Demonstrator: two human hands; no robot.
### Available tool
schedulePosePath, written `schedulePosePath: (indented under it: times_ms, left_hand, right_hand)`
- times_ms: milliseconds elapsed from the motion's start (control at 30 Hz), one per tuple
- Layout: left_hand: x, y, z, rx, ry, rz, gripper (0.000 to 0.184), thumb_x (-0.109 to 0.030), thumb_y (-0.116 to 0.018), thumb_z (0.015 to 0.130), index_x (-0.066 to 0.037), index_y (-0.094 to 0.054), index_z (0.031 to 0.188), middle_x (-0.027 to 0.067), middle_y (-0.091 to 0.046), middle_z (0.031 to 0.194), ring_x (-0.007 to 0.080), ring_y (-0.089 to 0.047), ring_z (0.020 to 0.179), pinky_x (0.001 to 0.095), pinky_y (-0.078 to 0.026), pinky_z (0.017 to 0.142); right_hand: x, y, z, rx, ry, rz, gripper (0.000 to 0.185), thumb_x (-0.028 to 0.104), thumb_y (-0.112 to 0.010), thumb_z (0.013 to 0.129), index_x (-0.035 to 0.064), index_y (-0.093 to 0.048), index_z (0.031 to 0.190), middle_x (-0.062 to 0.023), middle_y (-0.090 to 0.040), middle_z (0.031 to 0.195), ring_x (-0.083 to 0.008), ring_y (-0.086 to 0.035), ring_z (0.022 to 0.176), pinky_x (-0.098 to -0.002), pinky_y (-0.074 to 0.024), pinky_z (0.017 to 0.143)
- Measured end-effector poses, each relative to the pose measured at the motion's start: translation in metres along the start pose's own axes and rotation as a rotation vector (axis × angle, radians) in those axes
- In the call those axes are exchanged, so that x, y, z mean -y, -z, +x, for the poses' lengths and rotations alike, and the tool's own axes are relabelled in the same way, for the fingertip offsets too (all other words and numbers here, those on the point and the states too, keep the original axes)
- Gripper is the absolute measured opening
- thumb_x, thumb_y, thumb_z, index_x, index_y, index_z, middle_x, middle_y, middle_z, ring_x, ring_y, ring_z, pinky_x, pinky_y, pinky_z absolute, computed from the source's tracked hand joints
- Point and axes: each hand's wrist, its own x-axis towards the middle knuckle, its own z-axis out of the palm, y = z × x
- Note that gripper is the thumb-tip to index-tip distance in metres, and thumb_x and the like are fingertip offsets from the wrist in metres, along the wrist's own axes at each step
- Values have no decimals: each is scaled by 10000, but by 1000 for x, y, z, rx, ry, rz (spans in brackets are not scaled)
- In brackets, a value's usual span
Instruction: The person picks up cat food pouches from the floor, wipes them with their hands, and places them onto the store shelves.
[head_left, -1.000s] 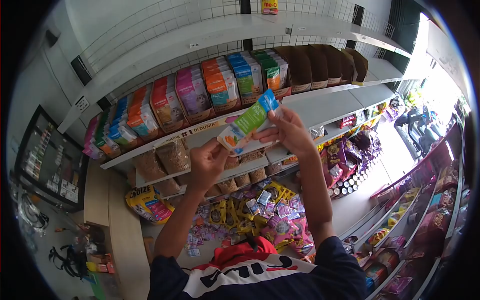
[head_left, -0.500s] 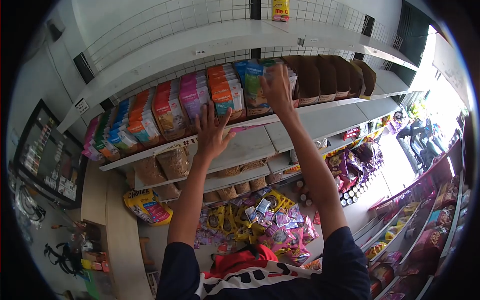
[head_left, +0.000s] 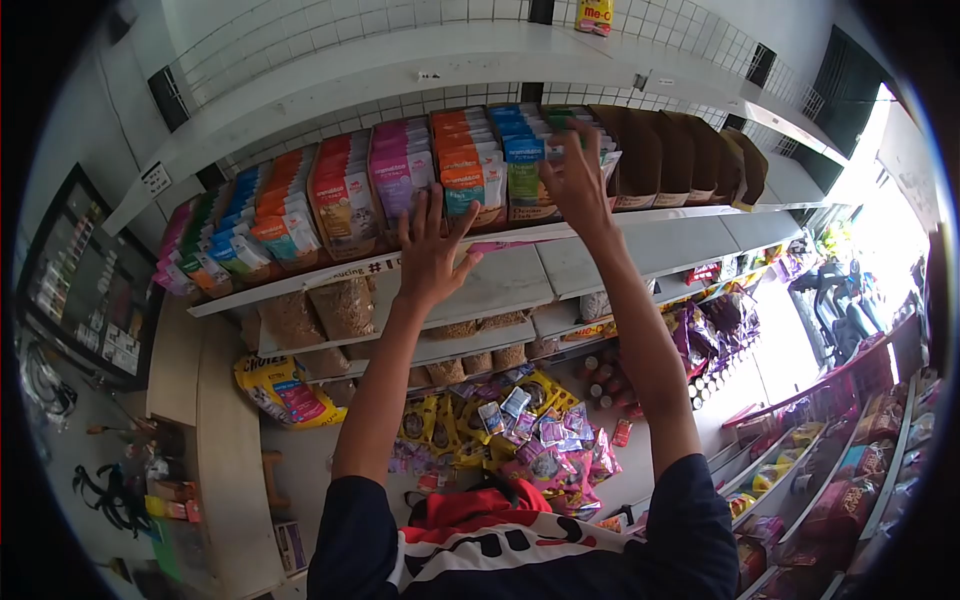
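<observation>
- Okay, left hand (head_left: pixel 430 262): released, fingers spread, raised over the front edge of the pouch shelf; contact there unclear.
- Right hand (head_left: pixel 584 190): fingers bent, blurry, raised at the pouch row. Can't tell if it grips anything.
- Blue-topped pouches (head_left: pixel 523 160): packed in a box just left of the right hand.
- Green-topped pouches (head_left: pixel 608 150): directly behind the right hand, partly hidden by it.
- Orange pouches (head_left: pixel 468 160): in a box between the two hands, behind the left hand's fingertips.
- Purple pouches (head_left: pixel 402 165): box behind and slightly left of the left hand.
- Red pouches (head_left: pixel 343 200): next box further left of the left hand.
- Brown boxes (head_left: pixel 637 165): open, in a row right of the right hand.
- Me-O pack (head_left: pixel 594 17): upright on the upper shelf (head_left: pixel 400 85), above the right hand.
- Clear bags of brown pellets (head_left: pixel 343 308): below and left of the left hand, on a lower shelf.
- Yellow Choize bag (head_left: pixel 288 390): further down and left of the left hand.
- Heap of small packets (head_left: pixel 550 430): on the floor below both hands.
</observation>
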Motion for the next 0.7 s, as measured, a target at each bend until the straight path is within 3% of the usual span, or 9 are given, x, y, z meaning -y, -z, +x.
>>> schedulePosePath:
  times_ms: [100,200,333,467,700]
  left_hand:
    - [-1,1,-1,8,14,12,801,-516,-648,884,-389,-215,1547,195,-62,1618,395,-128,1480,625,-121,1123]
    - [-1,1,-3,19,16,23,812,-521,-653,877,-388,-214,1547,192,-60,1620,392,-129,1481,623,-118,1125]
    - [-2,3,1,11,18,11,829,-500,-676,865,-408,-209,1543,177,-68,1623,387,-140,1479,615,-136,1130]
    - [-3,3,-1,31,22,9,858,-486,-694,854,-422,-188,1543,169,-56,1626,386,-136,1481,616,-143,1133]
    - [7,3,-2,57,-24,2,942,-451,-732,833,-407,-128,1554,177,-3,1625,399,-87,1488,628,-115,1143]
  right_hand:
    - [5,-6,-9,-130,-21,-52,172,100,-658,870,6,-529,934,-183,-564,888,-318,-659,767,-412,-532,686]
    - [-8,-17,-27,340,-104,-203,222,208,-586,923,-6,-586,866,-246,-626,872,-391,-651,822,-472,-518,706]
    - [-15,-23,-24,384,-178,-203,311,286,-536,938,11,-658,857,-252,-661,877,-436,-632,875,-508,-507,746]
    - [-35,-37,-17,558,-204,-353,253,270,-556,917,66,-706,927,-218,-685,918,-418,-654,892,-519,-511,775]
    - [-20,-47,-22,353,-400,-329,250,315,-613,862,106,-737,920,-208,-696,910,-399,-665,939,-515,-509,837]
